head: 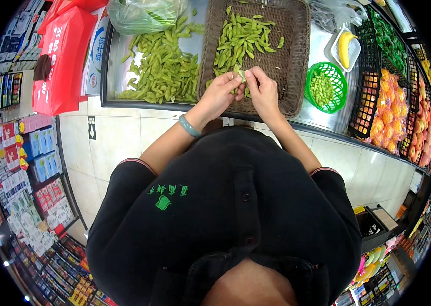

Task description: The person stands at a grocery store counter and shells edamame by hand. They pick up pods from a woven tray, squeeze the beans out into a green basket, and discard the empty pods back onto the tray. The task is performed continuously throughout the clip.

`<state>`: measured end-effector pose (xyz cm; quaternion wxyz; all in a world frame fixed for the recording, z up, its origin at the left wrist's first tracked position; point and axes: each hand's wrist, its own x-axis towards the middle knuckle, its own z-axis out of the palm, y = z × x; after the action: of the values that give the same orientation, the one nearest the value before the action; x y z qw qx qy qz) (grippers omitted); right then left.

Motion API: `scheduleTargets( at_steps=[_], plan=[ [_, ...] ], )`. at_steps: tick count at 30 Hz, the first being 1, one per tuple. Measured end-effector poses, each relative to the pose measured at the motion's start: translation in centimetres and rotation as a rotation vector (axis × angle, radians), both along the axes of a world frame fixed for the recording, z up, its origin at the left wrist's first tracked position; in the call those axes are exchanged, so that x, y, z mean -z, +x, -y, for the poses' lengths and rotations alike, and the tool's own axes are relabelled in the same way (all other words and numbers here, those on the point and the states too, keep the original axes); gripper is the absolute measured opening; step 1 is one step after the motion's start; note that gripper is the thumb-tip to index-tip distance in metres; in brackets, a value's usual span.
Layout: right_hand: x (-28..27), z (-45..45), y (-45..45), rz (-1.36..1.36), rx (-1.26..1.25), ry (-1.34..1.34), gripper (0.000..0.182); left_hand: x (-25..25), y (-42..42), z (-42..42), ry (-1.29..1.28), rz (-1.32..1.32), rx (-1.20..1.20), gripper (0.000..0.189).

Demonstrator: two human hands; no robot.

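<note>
Between the fingertips of both hands is a green soybean pod [242, 75], held over the near part of a brown woven basket [292, 57]. My left hand [221, 90] pinches it from the left, a jade-coloured bangle on that wrist. My right hand [263, 90] has thumb and forefinger on its other side. Inside the basket, a heap of soybean pods [242, 36] lies beyond my hands. Left of the basket, a bigger pile of pods [165, 69] covers part of the metal counter. Shelled green beans [321, 90] fill the bottom of a green plastic basket [337, 106] to the right.
A clear bag of green vegetables [144, 17] rests behind the pod pile. Bananas on a white foam tray [353, 57] lie at right, near black crates [364, 101] of wrapped fruit. At left stand a red bag [62, 65] and a milk carton box [95, 57]. The counter's dark edge [146, 105] runs before me.
</note>
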<state>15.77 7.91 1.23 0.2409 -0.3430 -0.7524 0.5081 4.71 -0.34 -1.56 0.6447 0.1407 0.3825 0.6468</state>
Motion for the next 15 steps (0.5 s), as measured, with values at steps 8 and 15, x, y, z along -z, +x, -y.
scheduleTargets(
  at_steps=[8,15],
  plan=[
    [2.7,0.8,-0.9,-0.067,-0.067,0.394,0.015,0.8,-0.4,0.4,-0.149,0.299,-0.169,0.006],
    [2.8,1.4,-1.8,-0.082,-0.001,0.049,0.015,1.8,-1.2,0.5,-0.139,0.287,-0.177,0.008]
  ],
)
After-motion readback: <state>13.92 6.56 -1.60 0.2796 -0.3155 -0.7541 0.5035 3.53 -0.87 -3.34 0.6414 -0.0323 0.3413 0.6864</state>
